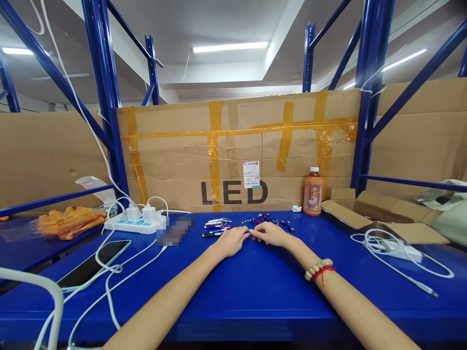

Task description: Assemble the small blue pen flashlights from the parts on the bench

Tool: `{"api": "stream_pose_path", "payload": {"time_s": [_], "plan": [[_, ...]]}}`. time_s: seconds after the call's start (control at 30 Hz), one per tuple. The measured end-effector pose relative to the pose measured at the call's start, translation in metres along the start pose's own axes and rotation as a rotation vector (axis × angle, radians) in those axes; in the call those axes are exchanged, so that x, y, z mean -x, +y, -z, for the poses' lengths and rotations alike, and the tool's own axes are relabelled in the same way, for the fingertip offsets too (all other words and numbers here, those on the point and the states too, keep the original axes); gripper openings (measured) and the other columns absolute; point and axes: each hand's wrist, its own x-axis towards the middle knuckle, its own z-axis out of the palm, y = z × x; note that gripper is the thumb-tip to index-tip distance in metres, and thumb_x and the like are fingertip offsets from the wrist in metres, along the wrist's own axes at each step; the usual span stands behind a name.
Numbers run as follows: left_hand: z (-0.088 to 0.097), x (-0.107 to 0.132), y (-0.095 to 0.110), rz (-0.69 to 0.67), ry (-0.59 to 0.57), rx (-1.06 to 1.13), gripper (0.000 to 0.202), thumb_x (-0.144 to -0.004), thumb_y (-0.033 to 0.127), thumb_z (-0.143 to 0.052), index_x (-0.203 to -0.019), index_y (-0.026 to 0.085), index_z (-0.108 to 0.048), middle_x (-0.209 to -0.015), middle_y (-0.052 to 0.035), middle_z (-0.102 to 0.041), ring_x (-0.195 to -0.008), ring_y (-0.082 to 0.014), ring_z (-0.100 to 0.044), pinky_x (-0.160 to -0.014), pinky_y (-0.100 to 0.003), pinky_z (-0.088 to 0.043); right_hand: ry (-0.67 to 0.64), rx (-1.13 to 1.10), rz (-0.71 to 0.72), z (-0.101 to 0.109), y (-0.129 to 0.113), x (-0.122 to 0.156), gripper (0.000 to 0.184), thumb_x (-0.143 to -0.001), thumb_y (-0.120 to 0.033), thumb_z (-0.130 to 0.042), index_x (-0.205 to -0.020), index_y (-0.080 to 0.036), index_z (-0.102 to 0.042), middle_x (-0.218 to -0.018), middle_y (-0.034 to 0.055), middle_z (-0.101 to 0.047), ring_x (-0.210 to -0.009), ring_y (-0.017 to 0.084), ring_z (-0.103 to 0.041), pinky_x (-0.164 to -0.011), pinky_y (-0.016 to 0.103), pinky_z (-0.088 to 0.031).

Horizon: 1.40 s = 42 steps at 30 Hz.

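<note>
My left hand (233, 241) and my right hand (270, 234) meet fingertip to fingertip just above the blue tabletop, both closed in a pinch. Something small between the fingers is mostly hidden, and its kind cannot be made out. Beside my left hand lies a row of slim pen-like tubes (218, 226) in silver, blue, purple and black, partly covered by that hand. Behind my right hand several short pen-like pieces (263, 215), blue, red and silver, are scattered. A beaded bracelet with red thread (319, 270) circles my right wrist.
On the left are a white power strip (136, 224) with chargers, a phone (94, 265), loose white cables and bagged orange items (71, 221). To the right stand an orange drink bottle (313, 193), an open carton (379, 211) and a coiled cable (397, 250). Cardboard (175, 160) backs the blue shelf.
</note>
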Motion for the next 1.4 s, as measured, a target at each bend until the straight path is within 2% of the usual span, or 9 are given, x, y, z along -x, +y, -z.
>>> {"api": "stream_pose_path", "payload": {"time_s": [1.03,1.4], "plan": [[-0.002,-0.002,0.000,-0.011,-0.027,-0.016,0.022,-0.088,0.026,-0.029,-0.092,0.018,-0.049,-0.094,-0.0052,-0.059,-0.088,-0.0197,-0.056,-0.074,-0.029,-0.042,-0.049,0.012,-0.024,-0.002,0.007,-0.004,0.050,-0.076,-0.058,-0.036,-0.071,-0.016,-0.062,-0.064,0.0015,-0.060,-0.044,0.007,-0.047,-0.048,0.020,-0.037],[-0.002,0.000,0.001,-0.020,-0.010,-0.070,0.022,-0.088,0.025,-0.028,-0.092,0.017,-0.048,-0.094,-0.0064,-0.059,-0.087,-0.0199,-0.056,-0.072,-0.029,-0.043,-0.028,-0.024,-0.013,-0.005,0.010,-0.006,0.052,-0.074,-0.060,-0.036,-0.070,-0.015,-0.062,-0.063,0.0023,-0.059,-0.046,0.008,-0.048,-0.048,0.020,-0.037]]}}
